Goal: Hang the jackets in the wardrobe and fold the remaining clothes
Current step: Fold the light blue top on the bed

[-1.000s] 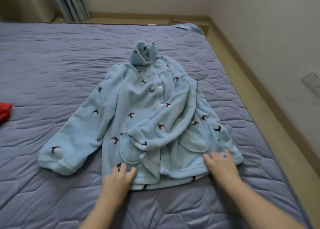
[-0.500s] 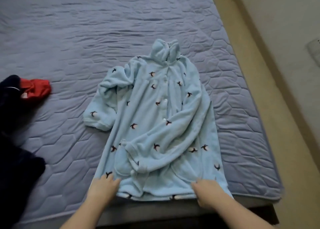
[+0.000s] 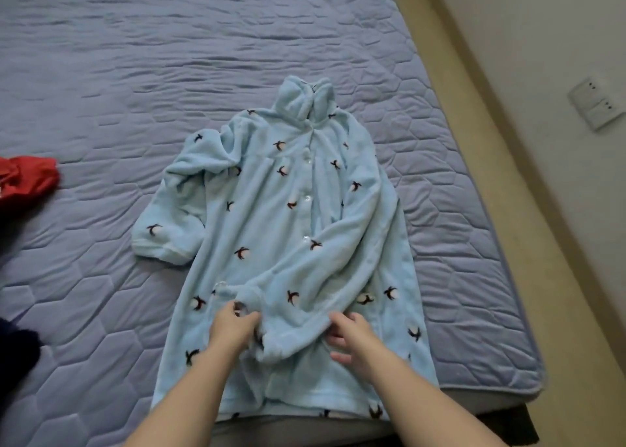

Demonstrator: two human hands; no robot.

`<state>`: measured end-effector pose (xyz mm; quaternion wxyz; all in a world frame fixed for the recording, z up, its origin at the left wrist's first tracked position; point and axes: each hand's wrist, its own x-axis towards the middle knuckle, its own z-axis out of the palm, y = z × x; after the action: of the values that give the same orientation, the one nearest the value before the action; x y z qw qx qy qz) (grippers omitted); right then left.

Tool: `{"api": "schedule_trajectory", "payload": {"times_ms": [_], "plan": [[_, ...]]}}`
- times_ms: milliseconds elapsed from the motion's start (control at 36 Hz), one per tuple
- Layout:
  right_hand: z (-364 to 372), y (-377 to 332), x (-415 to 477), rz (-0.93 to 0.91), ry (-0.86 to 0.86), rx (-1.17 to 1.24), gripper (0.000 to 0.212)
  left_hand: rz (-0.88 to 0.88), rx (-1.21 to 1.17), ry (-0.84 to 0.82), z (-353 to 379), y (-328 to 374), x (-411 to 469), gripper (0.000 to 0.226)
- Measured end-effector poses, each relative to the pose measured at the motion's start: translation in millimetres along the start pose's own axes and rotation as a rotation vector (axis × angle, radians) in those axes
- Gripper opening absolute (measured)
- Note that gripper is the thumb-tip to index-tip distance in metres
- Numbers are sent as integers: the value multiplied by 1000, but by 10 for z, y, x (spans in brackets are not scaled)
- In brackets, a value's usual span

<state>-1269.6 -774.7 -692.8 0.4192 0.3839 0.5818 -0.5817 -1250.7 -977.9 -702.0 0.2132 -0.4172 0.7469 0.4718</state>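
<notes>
**A:** Where is the garment lying?

**B:** The pale blue fleece robe with small dark bird prints (image 3: 271, 216) lies flat and front up on the quilted lavender-blue bedspread (image 3: 135, 74). Its collar is far ahead of both hands. Its hem is behind the wrists, at the near edge of the bed. A row of white buttons (image 3: 307, 197) runs from the collar down towards the hands.

**A:** And the hands themselves?

**B:** The left hand (image 3: 233, 331) has its fingers curled round the cuff of the folded-over sleeve (image 3: 325, 270), which slants across the robe's front. The right hand (image 3: 350, 340) is just to the right of it, with the cuff end between the two. Its fingers and thumb are bent inward and pinch the lower edge of that same sleeve. Both hands are over the robe's lower front.

**A:** What about the other sleeve?

**B:** The bunched sleeve (image 3: 166, 230) lies ahead and to the left of the left hand, on the bedspread beside the robe's body.

**A:** Is there anything else around?

**B:** A crumpled red cloth (image 3: 27, 179) sits far to the left of the left hand, cut off at the edge of view. A dark navy cloth (image 3: 17, 348) lies nearer on that same side, also partly cut off. Far ahead and to the right of the right hand, past a strip of beige floor (image 3: 474, 142), there is a white wall socket (image 3: 596, 103).
</notes>
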Motion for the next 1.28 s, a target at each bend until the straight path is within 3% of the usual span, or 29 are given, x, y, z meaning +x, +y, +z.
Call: {"api": "schedule_trajectory", "payload": {"times_ms": [56,111,139,194,333,417,472,583,694,750,833,889,1028,1194,1278], "plan": [[13,-38,21,25,-88,124,30,120,-33,-188,122,125,-147,16],[-42,-114,0,4,-121,190,17,149,-64,-488,264,298,-352,11],[-112,-182,-24,-29,-81,188,7,137,-62,-633,323,391,-447,18],[-379,-411,-67,-101,102,130,13,103,-53,-771,426,567,-583,27],[-1516,-1293,-272,-285,446,-127,24,70,-101,-527,637,859,-696,24],[-1938,-1593,-428,-272,377,-376,14,35,-22,-542,867,930,-722,25],[-1940,-1533,-445,-181,258,-535,7,-5,-23,-452,1042,986,-751,27],[-1578,-977,-239,-145,26,-744,68,-99,-32,-183,1206,910,-678,17],[-1198,-583,37,-254,30,-751,99,-41,220,-162,1164,623,-558,37],[-1100,-525,154,-275,66,-773,87,42,353,-223,1155,496,-528,51],[-1154,-585,230,-319,155,-849,30,107,519,-308,1185,406,-545,60],[-1343,-711,203,-335,221,-885,12,97,571,-324,1228,396,-587,59],[-2275,-1350,-46,-366,525,-820,9,79,642,-341,1395,631,-730,58],[-3504,-2194,-680,-378,978,-599,18,256,674,-384,1557,1235,-891,59],[-3755,-2259,-900,-322,986,-642,35,297,672,-349,1565,1474,-961,56]]}}
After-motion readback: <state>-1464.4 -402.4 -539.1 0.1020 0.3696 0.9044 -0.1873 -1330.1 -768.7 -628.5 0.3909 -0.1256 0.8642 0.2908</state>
